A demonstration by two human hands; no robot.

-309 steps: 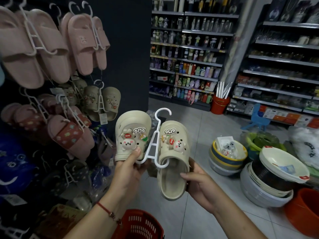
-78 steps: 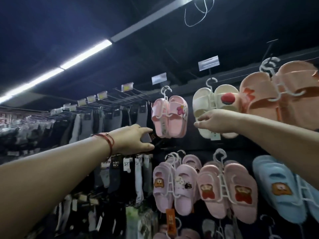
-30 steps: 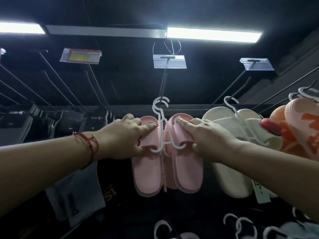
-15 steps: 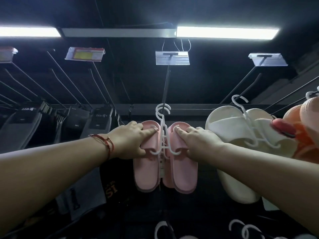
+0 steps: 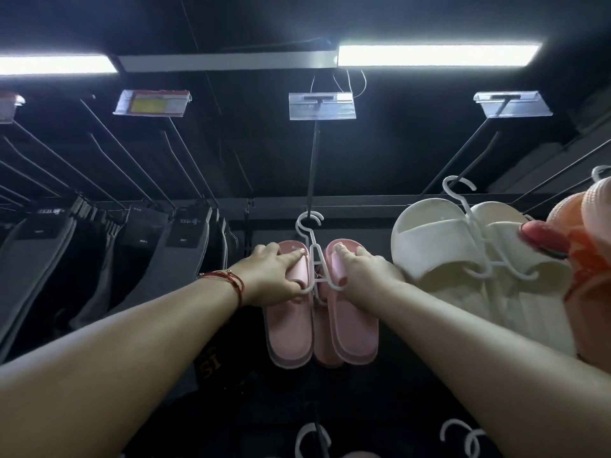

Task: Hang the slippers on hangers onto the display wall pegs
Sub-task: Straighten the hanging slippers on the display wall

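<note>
A pair of pink slippers (image 5: 344, 332) hangs on a white hanger (image 5: 312, 256) whose hook sits on a dark peg (image 5: 312, 166) of the display wall, deep along the peg. My left hand (image 5: 274, 276) grips the left slipper's strap, thumb under it. My right hand (image 5: 367, 272) grips the right slipper's strap the same way. Both arms reach up and forward to the pair.
To the right, a white slipper pair (image 5: 463, 259) and an orange pair (image 5: 588, 259) hang on neighbouring pegs. Dark socks (image 5: 145, 259) hang on pegs at left. Price tag holders (image 5: 322, 105) cap the peg ends. More hanger hooks (image 5: 310, 438) show below.
The pink pair has slid farther back along the peg toward the wall, with both hands still holding the straps. The view has pulled slightly away.
</note>
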